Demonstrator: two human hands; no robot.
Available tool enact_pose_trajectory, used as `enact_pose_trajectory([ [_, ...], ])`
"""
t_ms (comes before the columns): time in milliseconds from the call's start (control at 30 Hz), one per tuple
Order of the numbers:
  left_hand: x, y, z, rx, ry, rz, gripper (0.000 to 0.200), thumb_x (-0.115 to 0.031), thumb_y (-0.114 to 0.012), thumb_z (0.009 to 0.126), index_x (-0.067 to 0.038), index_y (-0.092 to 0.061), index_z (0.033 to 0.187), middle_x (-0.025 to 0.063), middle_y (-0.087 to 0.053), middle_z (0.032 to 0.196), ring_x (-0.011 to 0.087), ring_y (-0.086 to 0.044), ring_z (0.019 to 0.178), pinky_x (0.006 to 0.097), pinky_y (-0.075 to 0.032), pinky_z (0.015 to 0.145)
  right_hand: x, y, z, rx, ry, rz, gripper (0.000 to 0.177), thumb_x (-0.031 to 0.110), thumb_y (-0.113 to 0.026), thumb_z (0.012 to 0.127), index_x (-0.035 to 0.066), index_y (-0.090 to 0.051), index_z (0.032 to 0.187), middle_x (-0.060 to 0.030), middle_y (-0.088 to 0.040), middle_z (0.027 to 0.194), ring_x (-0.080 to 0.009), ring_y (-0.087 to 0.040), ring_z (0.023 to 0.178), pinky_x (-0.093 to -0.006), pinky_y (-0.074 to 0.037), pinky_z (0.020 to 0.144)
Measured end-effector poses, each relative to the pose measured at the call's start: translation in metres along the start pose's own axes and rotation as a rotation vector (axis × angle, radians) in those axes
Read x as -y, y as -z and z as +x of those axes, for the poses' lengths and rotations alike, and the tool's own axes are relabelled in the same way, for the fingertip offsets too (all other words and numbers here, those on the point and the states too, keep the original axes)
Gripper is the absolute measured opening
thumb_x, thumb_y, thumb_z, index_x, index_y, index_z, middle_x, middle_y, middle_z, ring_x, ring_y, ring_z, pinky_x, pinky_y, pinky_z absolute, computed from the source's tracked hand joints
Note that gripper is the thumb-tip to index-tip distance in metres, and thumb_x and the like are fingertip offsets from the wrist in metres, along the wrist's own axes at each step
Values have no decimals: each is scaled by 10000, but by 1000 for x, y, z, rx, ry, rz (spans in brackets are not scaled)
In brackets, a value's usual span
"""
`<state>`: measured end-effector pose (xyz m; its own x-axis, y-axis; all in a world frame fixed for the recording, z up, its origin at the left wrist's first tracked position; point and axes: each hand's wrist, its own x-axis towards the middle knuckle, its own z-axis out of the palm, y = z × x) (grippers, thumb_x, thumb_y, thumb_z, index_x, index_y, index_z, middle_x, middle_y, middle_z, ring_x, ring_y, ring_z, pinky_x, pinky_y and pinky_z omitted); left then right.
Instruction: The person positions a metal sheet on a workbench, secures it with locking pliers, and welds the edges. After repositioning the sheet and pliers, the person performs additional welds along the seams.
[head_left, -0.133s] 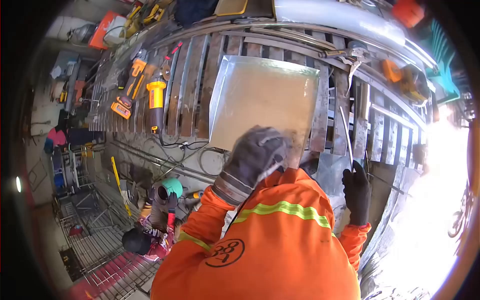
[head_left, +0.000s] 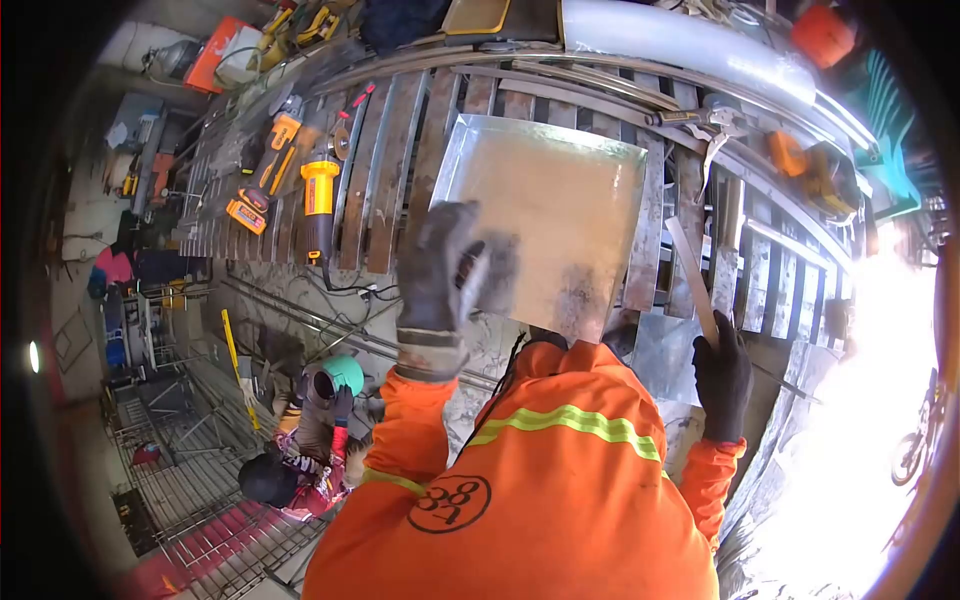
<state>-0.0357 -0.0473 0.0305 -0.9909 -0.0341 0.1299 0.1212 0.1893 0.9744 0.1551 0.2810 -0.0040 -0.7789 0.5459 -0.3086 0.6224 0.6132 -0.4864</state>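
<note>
Black-gloved, the right hand [head_left: 722, 375] is wrapped around the end of a flat metal strip [head_left: 690, 275]; the grey-gloved left hand [head_left: 434, 285] curls at the left edge of a shallow sheet-metal tray [head_left: 560, 205], whether pinching it I cannot tell. Brown-floored, with shiny upturned rims, the tray lies on slats [head_left: 402, 145] that extend to the yellow angle grinder [head_left: 319, 190].

White glare swamps the right side, black rings the fisheye-bent edges, and the metal tray [head_left: 565, 215] shines
</note>
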Motion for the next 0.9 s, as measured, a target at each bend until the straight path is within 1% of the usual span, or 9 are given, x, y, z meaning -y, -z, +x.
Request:
enact_pose_trajectory([
  [33, 27, 16, 16, -19, -446, 507, 573, 55, -806, 777, -65, -602, 1299, 120, -659, 1282, 232, -665, 1126, 346, -573, 956, -8, 4, 8, -128, 166, -119, 448, 175, -657, 925, 159, -622, 1371, -171, -723, 1090, -391, -711, 889, -512, -546, 752],
  [167, 89, 49, 58, -55, -423, 831, 735, 64, -870, 722, -90, -547, 1364, 144, -601, 1371, 244, -609, 1248, 341, -548, 1025, -30, 6, 42, -182, 231, -188, 420, 209, -681, 938, 157, -627, 1351, -186, -693, 1117, -414, -698, 946, -512, -553, 775],
  [200, 113, 52, 62, 0, -142, 846, 710, -81, -863, 780, -106, -531, 1407, 173, -587, 1425, 303, -593, 1297, 383, -509, 1076, -27, 9, 43, -148, 168, -208, 392, 218, -682, 949, 162, -641, 1335, -184, -682, 1169, -413, -685, 1023, -501, -556, 818],
  [300, 138, 31, 57, -28, -138, 1235, 679, -262, -811, 843, -131, -521, 1444, 175, -570, 1455, 357, -557, 1335, 445, -452, 1124, -47, -9, 48, -360, 292, -204, 371, 208, -676, 955, 172, -652, 1323, -162, -663, 1237, -397, -658, 1112, -498, -545, 879],
  [467, 212, 48, 66, -51, -212, 1080, 620, -409, -743, 889, -143, -568, 1421, 184, -611, 1396, 395, -530, 1352, 495, -426, 1139, -50, -25, 39, -399, 238, -192, 369, 204, -673, 950, 182, -655, 1318, -143, -645, 1301, -382, -635, 1167, -507, -519, 949],
  [533, 159, 40, 54, -74, -297, 1171, 508, -365, -702, 948, -135, -582, 1385, 188, -688, 1250, 385, -645, 1184, 517, -518, 999, -50, -30, 37, -428, 245, -173, 377, 207, -683, 936, 169, -652, 1310, -162, -631, 1331, -383, -613, 1208, -504, -481, 1012],
  [667, 105, 31, 53, 171, 206, 526, 291, -338, -635, 1021, -151, -638, 1244, 177, -751, 1022, 347, -736, 832, 473, -559, 681, -23, -31, 14, -560, 246, -147, 395, 183, -707, 912, 137, -647, 1299, -166, -627, 1294, -389, -589, 1225, -495, -483, 1009],
  [833, 58, 70, 94, 117, -115, 1171, 419, -258, -679, 1001, -123, -589, 1388, 184, -738, 1048, 351, -726, 923, 450, -573, 774, 6, -47, -3, -380, 250, 77, 344, 174, -725, 913, 129, -676, 1251, -146, -638, 1296, -378, -624, 1193, -473, -515, 982],
  [900, 87, 108, 147, 144, -220, 362, 451, -186, -684, 993, -118, -575, 1426, 205, -733, 1071, 352, -729, 924, 441, -580, 795, 10, -50, -6, -313, 249, 85, 342, 166, -732, 915, 130, -674, 1250, -142, -637, 1310, -372, -633, 1203, -457, -526, 982],
])
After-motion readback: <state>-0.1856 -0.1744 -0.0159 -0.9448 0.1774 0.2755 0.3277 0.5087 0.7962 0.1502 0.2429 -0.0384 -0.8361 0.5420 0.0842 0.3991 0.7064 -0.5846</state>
